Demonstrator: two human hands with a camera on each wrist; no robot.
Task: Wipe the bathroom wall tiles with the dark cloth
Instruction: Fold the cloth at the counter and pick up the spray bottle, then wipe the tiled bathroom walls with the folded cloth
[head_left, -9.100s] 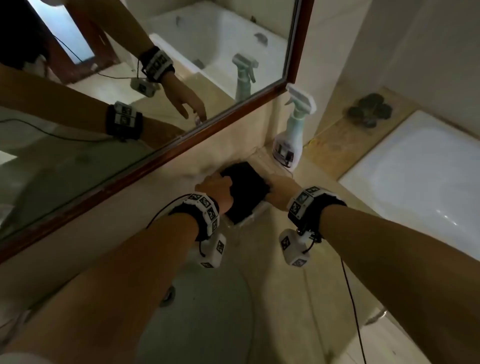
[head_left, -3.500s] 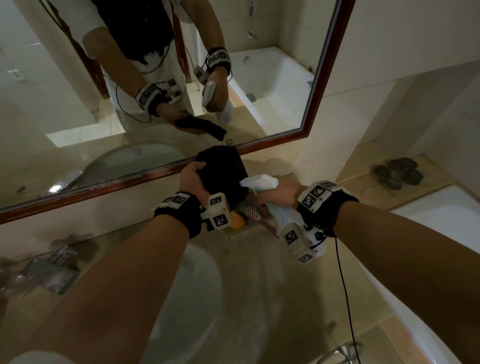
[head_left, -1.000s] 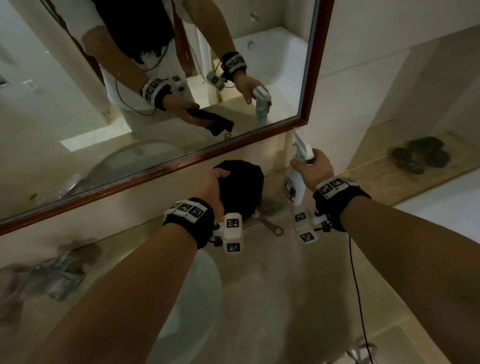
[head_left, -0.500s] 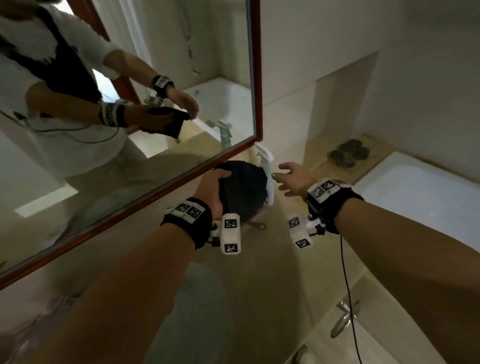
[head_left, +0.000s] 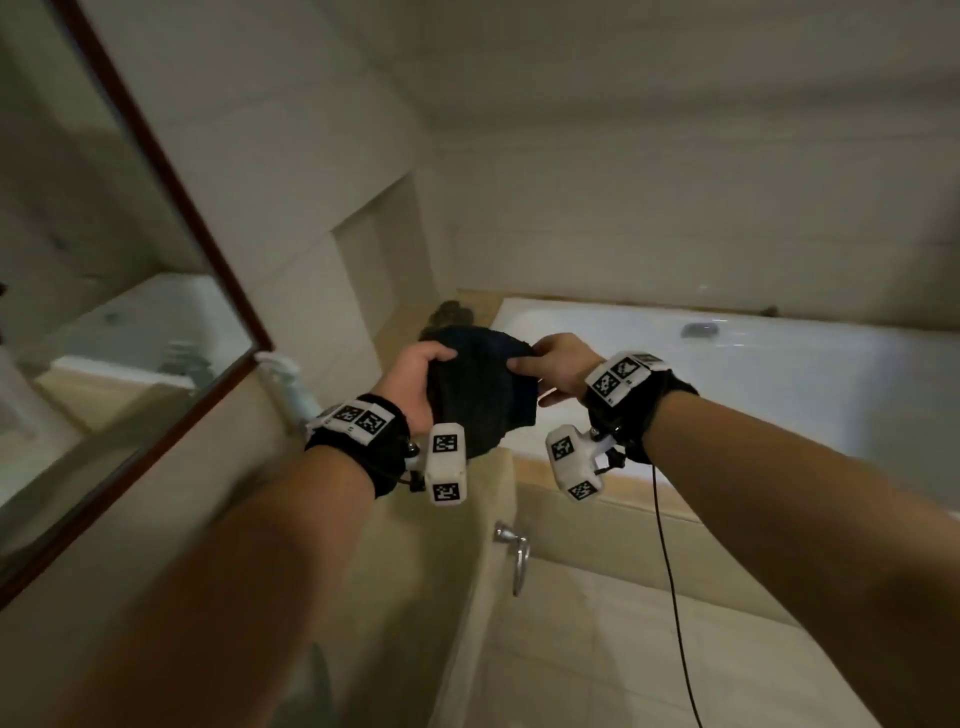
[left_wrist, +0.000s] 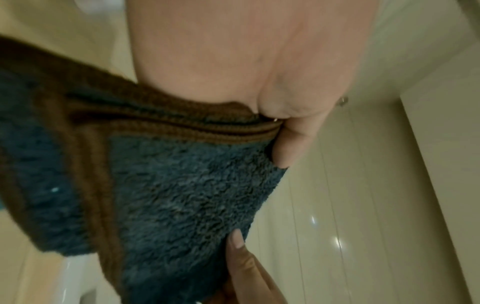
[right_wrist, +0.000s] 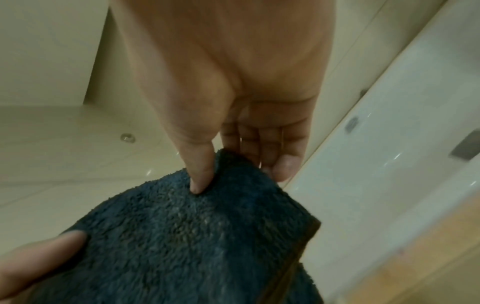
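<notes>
Dark cloth: fluffy blue pile, brown ribbed border, bunched between both hands.

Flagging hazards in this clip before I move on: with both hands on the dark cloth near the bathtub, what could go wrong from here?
1. The dark blue fluffy cloth with brown ribbed trim is held only at its top edge by the left hand and right hand; passing it over could drop it into the white bathtub.
2. It hangs bunched, so it may wipe the cream wall tiles unevenly.
</notes>
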